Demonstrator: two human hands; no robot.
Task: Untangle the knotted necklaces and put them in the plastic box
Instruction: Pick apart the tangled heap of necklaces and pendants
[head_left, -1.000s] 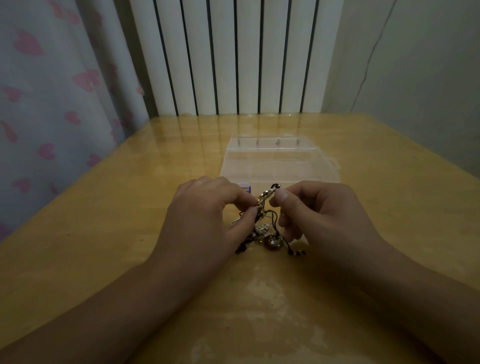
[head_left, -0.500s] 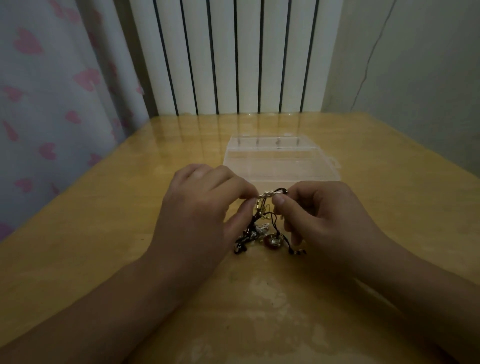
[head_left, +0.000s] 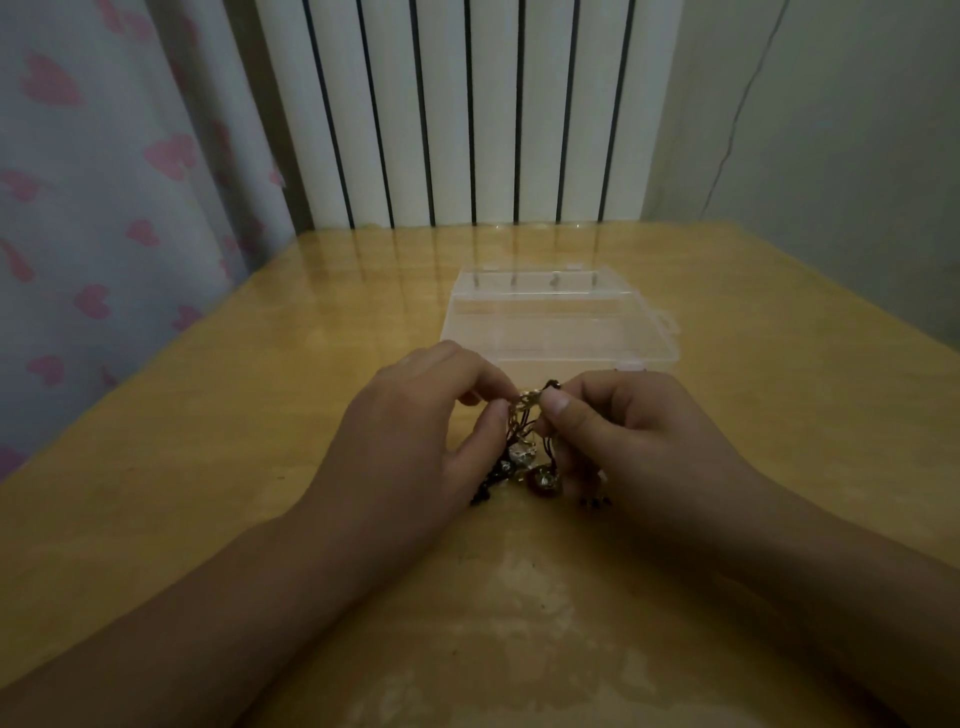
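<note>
Seen from above and behind: two bare forearms reaching in over a glossy yellow-brown wooden table (head_left: 218, 467). At frame centre, a small tangled bunch of black-cord and gold-metal necklaces (head_left: 524, 441), lifted at the top, with its lower beads and pendants resting on the table. Pinched at the top left by the left hand (head_left: 415, 441), thumb and curled fingers closed on the gold piece. Pinched at the top right by the right hand (head_left: 634, 441), thumb tip pressed against the same knot. Just beyond the hands, toward 12 o'clock, a clear rectangular plastic box (head_left: 558, 317), apparently with nothing in it yet.

Best handled, probably, by loosening rather than pulling: easing one loop open with small opposing tugs, keeping the pendants down on the table, since a hard pull would likely tighten the knot.
</note>
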